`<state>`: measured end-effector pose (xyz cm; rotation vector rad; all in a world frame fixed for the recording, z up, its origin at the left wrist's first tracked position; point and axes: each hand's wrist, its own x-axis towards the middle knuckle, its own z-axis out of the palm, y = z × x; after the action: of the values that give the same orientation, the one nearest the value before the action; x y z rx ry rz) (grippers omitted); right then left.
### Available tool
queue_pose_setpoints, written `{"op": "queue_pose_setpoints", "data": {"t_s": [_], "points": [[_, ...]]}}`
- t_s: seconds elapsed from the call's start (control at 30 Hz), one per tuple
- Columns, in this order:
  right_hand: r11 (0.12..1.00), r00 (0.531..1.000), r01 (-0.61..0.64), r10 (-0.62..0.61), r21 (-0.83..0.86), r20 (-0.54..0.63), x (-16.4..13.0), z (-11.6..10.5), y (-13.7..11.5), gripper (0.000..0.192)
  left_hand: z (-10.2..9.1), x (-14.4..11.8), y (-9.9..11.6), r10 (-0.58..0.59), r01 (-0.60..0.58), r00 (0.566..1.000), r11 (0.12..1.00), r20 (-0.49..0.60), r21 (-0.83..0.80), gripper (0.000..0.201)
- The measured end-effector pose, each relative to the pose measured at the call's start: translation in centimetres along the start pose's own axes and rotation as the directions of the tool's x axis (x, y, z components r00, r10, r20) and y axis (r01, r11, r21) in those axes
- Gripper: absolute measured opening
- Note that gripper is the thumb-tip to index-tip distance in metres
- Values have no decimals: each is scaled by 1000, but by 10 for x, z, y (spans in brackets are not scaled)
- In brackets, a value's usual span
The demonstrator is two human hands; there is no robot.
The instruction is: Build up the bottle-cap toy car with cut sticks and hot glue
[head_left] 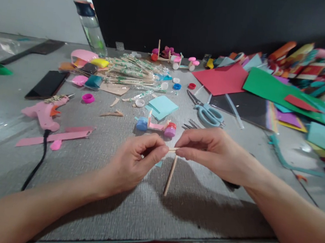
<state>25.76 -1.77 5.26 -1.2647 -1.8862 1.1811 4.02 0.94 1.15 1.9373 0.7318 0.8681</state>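
Wooden stick (170,175) hanging near-vertical, seemingly

A pink glue gun (45,112) lies at the left of the frame, with a black cord (36,164) running down from it. Above it lies a dark phone (47,84). A clear bottle (91,27) stands at the upper left. A heap of wrapped sticks (132,73) sits at the top middle. Blue scissors (207,111) lie right of the middle. A little toy car (156,126) with bottle-cap wheels stands in the middle. Red paper (220,79) and green paper (273,90) lie at the upper right. The table (112,209) is grey.
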Motion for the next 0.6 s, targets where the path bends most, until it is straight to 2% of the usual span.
{"op": "queue_pose_setpoints", "data": {"t_s": [0.27, 0.5, 0.6], "points": [[997, 999, 23, -21, -75, 27, 0, 0, -4, 16, 2, -3, -2, 29, -29, 999, 1000, 16, 11, 24], [992, 999, 33, -31, -122, 12, -1, -3, -4, 16, 2, -3, -2, -137, 146, 987, 982, 83, -123, 28], [988, 998, 49, -44, -147, 36, -1, -3, -4, 16, 0, -1, 0, -92, 99, 987, 994, 129, -51, 22]]}}
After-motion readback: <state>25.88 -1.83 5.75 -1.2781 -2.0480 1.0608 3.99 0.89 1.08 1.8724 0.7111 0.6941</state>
